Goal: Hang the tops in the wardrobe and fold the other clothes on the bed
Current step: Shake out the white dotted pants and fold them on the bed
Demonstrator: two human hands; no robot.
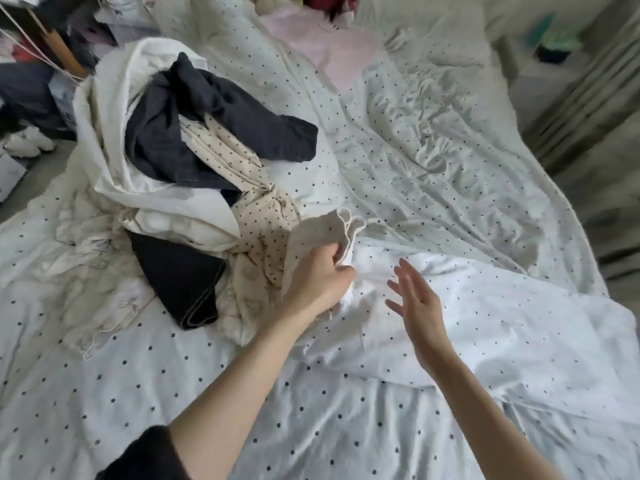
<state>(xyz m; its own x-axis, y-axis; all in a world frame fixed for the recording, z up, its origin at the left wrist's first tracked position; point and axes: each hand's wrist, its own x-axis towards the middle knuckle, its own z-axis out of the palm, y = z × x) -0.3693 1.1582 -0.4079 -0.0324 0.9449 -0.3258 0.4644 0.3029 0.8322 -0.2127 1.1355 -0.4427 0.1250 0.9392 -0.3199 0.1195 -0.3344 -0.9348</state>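
**Picking a pale garment from the pile**

The left hand [320, 277] has its fingers curled into a grip on a bunched cream cloth [323, 230], lifting its edge at the near side of the clothes pile [180, 161]. The right hand [417, 301] hovers just beside it, fingers spread and holding nothing. The pile, with dark trousers [207, 123] and a dotted beige piece [256, 199], lies on the bed [450, 140]. The step looks like selecting one item; next, the free hand probably needs to catch a second edge and shake it out to tell top from other.
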